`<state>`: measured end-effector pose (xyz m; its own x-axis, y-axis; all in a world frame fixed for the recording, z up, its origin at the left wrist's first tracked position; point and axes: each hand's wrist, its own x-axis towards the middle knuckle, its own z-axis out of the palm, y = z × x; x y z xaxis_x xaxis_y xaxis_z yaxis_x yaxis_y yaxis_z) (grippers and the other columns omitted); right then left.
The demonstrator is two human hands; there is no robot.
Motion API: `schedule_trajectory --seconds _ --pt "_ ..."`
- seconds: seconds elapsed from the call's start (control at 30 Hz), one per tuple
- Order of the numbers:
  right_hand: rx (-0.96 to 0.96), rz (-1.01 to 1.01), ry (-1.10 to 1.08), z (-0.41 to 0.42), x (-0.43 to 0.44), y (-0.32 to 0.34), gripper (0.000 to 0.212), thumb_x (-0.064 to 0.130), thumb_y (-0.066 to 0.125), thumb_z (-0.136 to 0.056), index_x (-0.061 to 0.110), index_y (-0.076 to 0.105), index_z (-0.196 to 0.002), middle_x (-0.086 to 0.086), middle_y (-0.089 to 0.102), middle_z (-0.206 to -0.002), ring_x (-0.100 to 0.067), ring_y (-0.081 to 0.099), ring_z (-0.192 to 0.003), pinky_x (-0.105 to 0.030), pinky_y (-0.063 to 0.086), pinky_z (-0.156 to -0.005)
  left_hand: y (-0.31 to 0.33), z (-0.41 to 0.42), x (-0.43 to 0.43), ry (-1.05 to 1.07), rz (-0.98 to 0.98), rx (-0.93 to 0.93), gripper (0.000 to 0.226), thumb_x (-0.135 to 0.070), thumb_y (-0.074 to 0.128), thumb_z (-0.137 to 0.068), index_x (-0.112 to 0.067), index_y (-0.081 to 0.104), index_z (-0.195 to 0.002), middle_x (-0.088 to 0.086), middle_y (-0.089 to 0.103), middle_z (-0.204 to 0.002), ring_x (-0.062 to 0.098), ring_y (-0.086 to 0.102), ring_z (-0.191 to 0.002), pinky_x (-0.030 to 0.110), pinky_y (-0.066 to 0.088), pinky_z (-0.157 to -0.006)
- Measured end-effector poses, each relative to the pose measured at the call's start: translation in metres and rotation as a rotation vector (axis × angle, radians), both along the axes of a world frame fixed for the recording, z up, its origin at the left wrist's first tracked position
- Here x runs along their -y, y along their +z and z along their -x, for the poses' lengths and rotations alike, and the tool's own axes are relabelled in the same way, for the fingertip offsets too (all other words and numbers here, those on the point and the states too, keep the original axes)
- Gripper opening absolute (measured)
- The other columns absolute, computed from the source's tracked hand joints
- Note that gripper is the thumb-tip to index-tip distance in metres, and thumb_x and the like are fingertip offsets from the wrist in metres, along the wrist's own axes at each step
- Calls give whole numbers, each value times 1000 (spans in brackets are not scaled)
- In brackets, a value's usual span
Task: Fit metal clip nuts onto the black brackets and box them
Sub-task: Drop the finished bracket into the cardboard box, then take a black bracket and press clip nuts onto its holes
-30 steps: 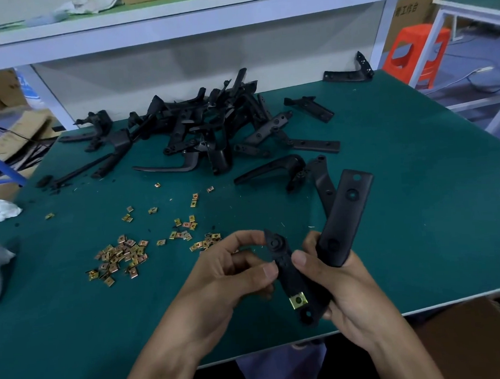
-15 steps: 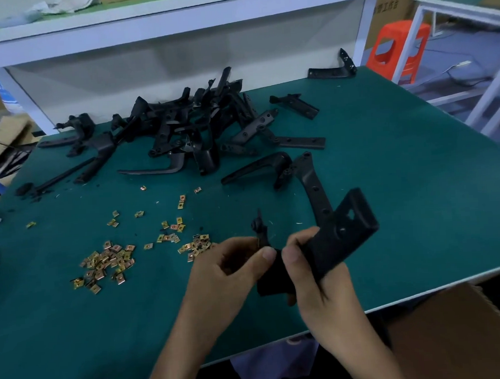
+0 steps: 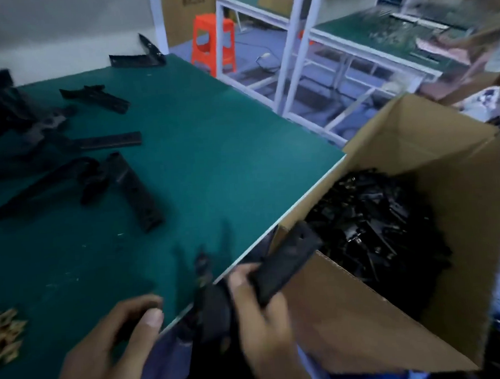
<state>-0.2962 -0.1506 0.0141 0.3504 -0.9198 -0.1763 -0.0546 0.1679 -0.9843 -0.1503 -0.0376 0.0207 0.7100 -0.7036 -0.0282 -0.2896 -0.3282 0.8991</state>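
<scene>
My right hand (image 3: pixel 262 327) grips a black bracket (image 3: pixel 279 269) at the front edge of the green table (image 3: pixel 212 148). The bracket's upper end reaches over the near corner of an open cardboard box (image 3: pixel 351 314). The box stands beside the table on the right and holds a heap of black brackets (image 3: pixel 375 217). My left hand (image 3: pixel 112 350) hovers just left of the held bracket, apart from it, with fingers loosely curled and nothing seen in them. Brass clip nuts (image 3: pixel 4 332) lie at the far left edge. The frame is blurred by motion.
Loose brackets (image 3: pixel 133 192) lie in the middle of the table, and a darker pile (image 3: pixel 7 115) sits at the back left. Beyond the table's right edge stand a red stool (image 3: pixel 212 40) and a white-framed bench (image 3: pixel 350 33).
The view has swung right and the box has come into sight. My right hand carried the bracket right to the table edge. My left hand let go of it.
</scene>
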Motion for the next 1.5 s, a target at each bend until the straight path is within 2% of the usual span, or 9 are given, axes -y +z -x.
schedule_trajectory --seconds 0.23,0.37,0.47,0.6,0.77,0.93,1.1,1.27,1.5 --pt "405 -359 -544 74 123 25 67 53 47 -103 5 41 -148 -12 67 -112 -17 69 -93 -30 54 -88 -3 -24 -22 62 21 -78 19 -43 69 -79 -44 73 -97 -8 76 -89 1 69 -83 5 47 -71" --pt "44 9 -199 16 119 19 14 13 64 -99 20 69 -110 -13 73 -94 -11 70 -73 -24 58 -74 2 -39 -33 122 -27 -33 25 -55 57 -76 -52 68 -98 -21 72 -93 -4 66 -89 15 49 -72" --pt "-176 550 273 -57 128 27 23 7 66 -97 27 70 -106 0 71 -83 -6 66 -71 -26 57 -73 3 -56 -43 211 -103 89 12 -46 61 -88 -53 68 -94 -35 64 -98 -12 58 -96 14 43 -72" --pt "-544 1158 777 -161 163 28 55 -4 53 -96 23 56 -143 -8 58 -130 -29 58 -116 -40 45 -102 3 -77 -62 268 -202 175 16 -35 62 -95 -51 62 -91 -29 65 -98 -11 56 -96 11 42 -72" --pt "-1019 1280 1232 -229 193 15 90 -8 37 -91 53 21 -155 -13 18 -164 -37 33 -137 -42 31 -115 2 -88 -88 371 -203 266 18 -33 62 -95 -51 63 -93 -33 63 -97 -9 54 -100 11 41 -74" --pt "-873 1350 1308 -215 193 15 43 39 53 -102 48 46 -142 11 38 -106 -18 40 -104 -23 31 -84 -4 -100 -93 386 -238 384 14 -28 62 -97 -38 69 -103 -26 63 -101 0 53 -102 9 38 -81" --pt "-479 1184 1050 -183 161 36 33 60 46 -92 31 60 -84 8 47 -97 -19 42 -94 -27 34 -84 -8 -111 -67 260 -392 594 29 -38 66 -93 -30 72 -121 -8 60 -117 16 40 -113 19 33 -98" --pt "-165 617 845 -168 125 44 40 56 52 -91 19 54 -77 5 69 -68 -11 61 -62 -25 45 -60 -11 -110 -58 239 -401 618 18 -24 82 -81 -26 79 -98 -8 66 -98 17 52 -96 27 50 -83" --pt "-9 361 661 -174 93 21 42 42 80 -66 21 43 -69 9 37 -61 -13 40 -54 -24 39 -49 -8 -109 -62 292 -370 553 17 -44 71 -87 -34 63 -98 -23 51 -97 6 46 -97 22 39 -85"
